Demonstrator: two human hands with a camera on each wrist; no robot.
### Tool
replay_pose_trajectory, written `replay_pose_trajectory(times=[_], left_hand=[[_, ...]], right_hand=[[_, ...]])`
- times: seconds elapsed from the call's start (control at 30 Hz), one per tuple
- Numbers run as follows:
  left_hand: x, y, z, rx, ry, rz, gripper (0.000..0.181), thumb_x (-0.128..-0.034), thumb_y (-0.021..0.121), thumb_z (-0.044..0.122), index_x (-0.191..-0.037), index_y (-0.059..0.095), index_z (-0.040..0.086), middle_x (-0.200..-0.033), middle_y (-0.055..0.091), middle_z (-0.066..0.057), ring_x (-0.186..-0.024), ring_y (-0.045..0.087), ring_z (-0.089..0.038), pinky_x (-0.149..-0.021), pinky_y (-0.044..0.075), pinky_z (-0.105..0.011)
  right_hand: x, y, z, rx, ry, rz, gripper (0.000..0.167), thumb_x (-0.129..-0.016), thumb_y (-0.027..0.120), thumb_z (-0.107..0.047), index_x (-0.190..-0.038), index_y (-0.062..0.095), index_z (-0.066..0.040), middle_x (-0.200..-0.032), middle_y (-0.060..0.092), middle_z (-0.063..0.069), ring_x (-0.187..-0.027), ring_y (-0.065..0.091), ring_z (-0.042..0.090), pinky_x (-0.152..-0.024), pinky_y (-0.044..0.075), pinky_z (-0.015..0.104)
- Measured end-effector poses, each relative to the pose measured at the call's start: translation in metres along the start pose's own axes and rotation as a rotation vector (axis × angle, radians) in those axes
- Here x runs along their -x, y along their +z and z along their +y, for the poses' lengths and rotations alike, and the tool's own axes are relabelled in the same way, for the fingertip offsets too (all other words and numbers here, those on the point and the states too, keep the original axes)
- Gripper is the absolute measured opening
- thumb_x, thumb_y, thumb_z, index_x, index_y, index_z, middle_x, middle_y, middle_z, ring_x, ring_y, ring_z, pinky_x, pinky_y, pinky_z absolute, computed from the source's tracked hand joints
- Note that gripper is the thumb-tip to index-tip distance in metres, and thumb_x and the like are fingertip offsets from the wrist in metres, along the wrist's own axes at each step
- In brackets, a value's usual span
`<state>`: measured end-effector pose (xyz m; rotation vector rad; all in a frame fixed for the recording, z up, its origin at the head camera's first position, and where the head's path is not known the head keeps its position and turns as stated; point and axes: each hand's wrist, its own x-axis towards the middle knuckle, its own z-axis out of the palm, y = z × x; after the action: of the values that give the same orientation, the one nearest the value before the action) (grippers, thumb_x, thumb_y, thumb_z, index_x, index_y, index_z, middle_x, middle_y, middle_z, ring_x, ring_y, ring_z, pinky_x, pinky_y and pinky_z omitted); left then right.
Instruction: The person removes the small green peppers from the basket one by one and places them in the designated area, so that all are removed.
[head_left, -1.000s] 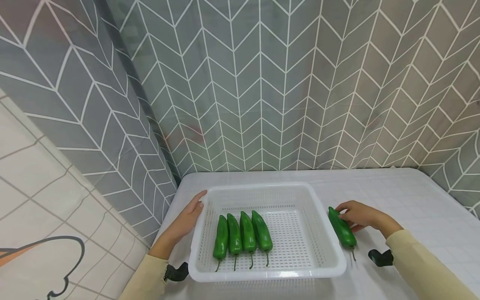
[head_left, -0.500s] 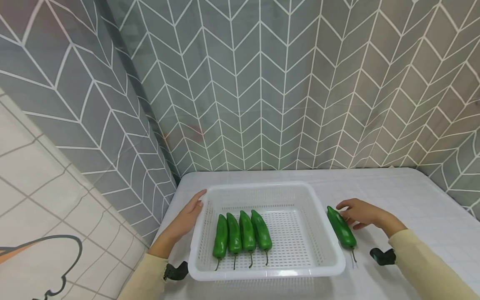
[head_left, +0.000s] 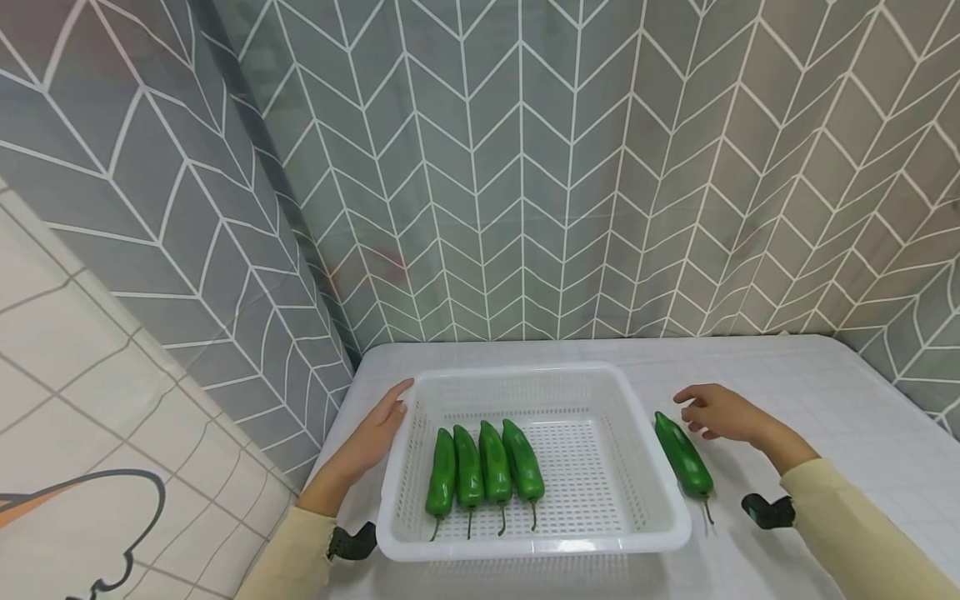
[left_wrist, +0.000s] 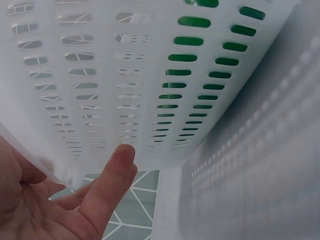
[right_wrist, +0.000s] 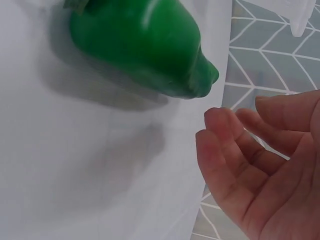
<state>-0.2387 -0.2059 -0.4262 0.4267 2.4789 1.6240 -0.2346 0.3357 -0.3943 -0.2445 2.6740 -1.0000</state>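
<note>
A white perforated basket [head_left: 570, 546] stands on the table with several green peppers [head_left: 496, 467] side by side in its left half. My left hand [head_left: 372, 437] is at the basket's left side; in the left wrist view a finger of that hand [left_wrist: 102, 200] touches the perforated wall [left_wrist: 145, 95]. One more green pepper [head_left: 684, 457] lies on the table against the basket's right side, its stem towards me. Just right of and above this pepper [right_wrist: 145, 45] is my right hand [head_left: 723, 412], fingers loosely bent and empty, apart from it in the right wrist view [right_wrist: 270, 165].
A white cloth covers the table [head_left: 795, 375]. Behind it hangs a grey curtain [head_left: 525, 208] with white chevron lines, and a white tiled surface [head_left: 127, 400] lies to the left. Dark wrist devices show at the left cuff [head_left: 352, 543] and right cuff [head_left: 768, 512].
My right hand has let go of the pepper beside the basket and lifted slightly up and to the right. My left hand and the peppers in the basket have stayed put.
</note>
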Motion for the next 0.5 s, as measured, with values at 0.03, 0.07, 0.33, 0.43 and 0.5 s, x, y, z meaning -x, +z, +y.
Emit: replay_pose_trajectory(times=[0.03,0.07,0.33,0.43,0.5], left_hand=[[-0.0002,-0.0002,-0.0003,0.001,0.0,-0.001,0.05,-0.1136,0.029,0.019,-0.162,0.02,0.011,-0.137,0.055,-0.022,-0.114,0.064,-0.031,-0.1,0.048,-0.048],[-0.0005,-0.0002,-0.0006,0.001,0.0,-0.001,0.049,-0.1136,0.029,0.019,-0.162,0.02,0.011,-0.136,0.056,-0.022,-0.113,0.064,-0.031,-0.1,0.049,-0.048],[-0.0012,0.0002,-0.0011,-0.002,-0.009,0.006,0.049,-0.1136,0.029,0.018,-0.162,0.02,0.011,-0.137,0.055,-0.022,-0.114,0.064,-0.03,-0.101,0.047,-0.049],[-0.0011,0.0005,-0.001,-0.001,-0.01,0.008,0.049,-0.1136,0.029,0.018,-0.162,0.02,0.011,-0.137,0.055,-0.022,-0.115,0.063,-0.031,-0.103,0.046,-0.05],[-0.001,0.0007,-0.0007,-0.003,-0.008,0.005,0.049,-0.1136,0.029,0.018,-0.162,0.02,0.011,-0.137,0.055,-0.022,-0.115,0.063,-0.031,-0.103,0.046,-0.049]], right_hand=[[0.0004,-0.0003,-0.0013,0.004,-0.005,0.01,0.038,-0.1,0.053,-0.005,-0.129,0.05,0.02,-0.104,0.067,0.024,-0.091,0.067,0.032,-0.076,0.06,0.046],[0.0005,-0.0004,-0.0023,0.01,-0.01,0.016,0.038,-0.1,0.054,-0.005,-0.128,0.05,0.02,-0.104,0.067,0.025,-0.091,0.068,0.032,-0.076,0.06,0.047],[0.0011,0.0013,-0.0053,0.012,-0.062,0.042,0.04,-0.101,0.058,-0.009,-0.129,0.051,0.02,-0.106,0.067,0.027,-0.092,0.068,0.033,-0.077,0.06,0.046],[0.0016,0.0025,-0.0052,0.012,-0.095,0.061,0.039,-0.102,0.058,-0.01,-0.128,0.052,0.019,-0.107,0.067,0.028,-0.091,0.068,0.033,-0.076,0.06,0.046],[0.0017,0.0032,-0.0056,0.016,-0.105,0.074,0.039,-0.102,0.058,-0.01,-0.128,0.053,0.018,-0.108,0.067,0.028,-0.092,0.068,0.032,-0.077,0.06,0.046]])
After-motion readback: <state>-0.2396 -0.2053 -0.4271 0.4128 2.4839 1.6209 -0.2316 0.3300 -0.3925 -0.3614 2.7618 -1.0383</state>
